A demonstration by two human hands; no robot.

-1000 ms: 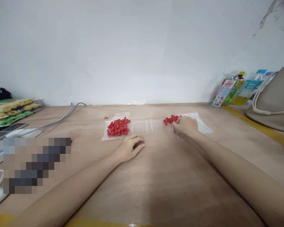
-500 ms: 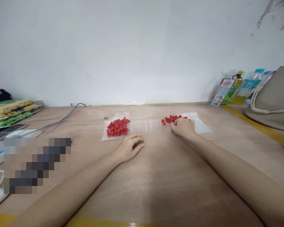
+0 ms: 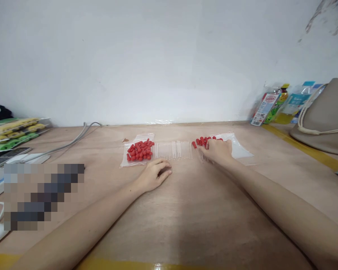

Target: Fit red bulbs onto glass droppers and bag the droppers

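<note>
My right hand (image 3: 217, 149) is closed over a row of glass droppers with red rubber bulbs (image 3: 202, 140), its fingertips pressed on the glass stems. The hand covers part of that row. My left hand (image 3: 155, 175) rests on the table with thumb and fingers apart, holding nothing. Just beyond it lies a row of clear glass tubes (image 3: 174, 150) without bulbs. Left of the tubes, a heap of loose red rubber bulbs (image 3: 141, 150) sits on a flat clear plastic bag (image 3: 124, 161).
Another plastic bag (image 3: 240, 148) lies beside the right hand. Bottles (image 3: 295, 103), a carton (image 3: 264, 108) and a beige bag (image 3: 326, 118) stand at the back right. A grey cable (image 3: 70, 143), a phone (image 3: 12, 155) and yellow-green packets (image 3: 17, 131) are at left.
My right hand has shifted slightly, its fingertips a little farther left over the droppers. The left hand stays where it was.
</note>
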